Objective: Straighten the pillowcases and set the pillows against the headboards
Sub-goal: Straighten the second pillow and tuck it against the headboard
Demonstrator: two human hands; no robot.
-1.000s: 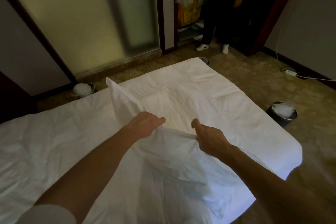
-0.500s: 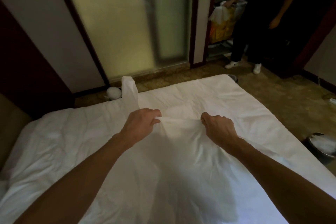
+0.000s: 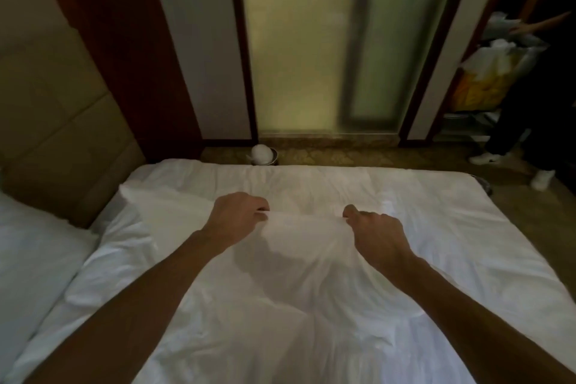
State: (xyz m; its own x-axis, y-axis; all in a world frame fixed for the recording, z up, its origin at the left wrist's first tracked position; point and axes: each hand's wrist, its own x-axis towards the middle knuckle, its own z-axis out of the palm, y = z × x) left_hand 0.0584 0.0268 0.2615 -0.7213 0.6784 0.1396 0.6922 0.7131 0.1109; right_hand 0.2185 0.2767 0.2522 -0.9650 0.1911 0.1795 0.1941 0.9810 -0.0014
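White cotton pillowcase (image 3: 307,237) is pinched along its raised top edge by the left hand (image 3: 237,216) and right hand (image 3: 375,229), stretched between them above the white-sheeted bed (image 3: 405,305), with a white pillow (image 3: 34,256) beside the tan padded headboard (image 3: 59,121).

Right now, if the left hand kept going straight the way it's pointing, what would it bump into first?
Probably nothing solid soon. The left hand, gripping the pillowcase edge, points across the white bed toward its far side. Beyond that edge sits a small bin on the floor, then the frosted glass door. Depth is hard to judge.
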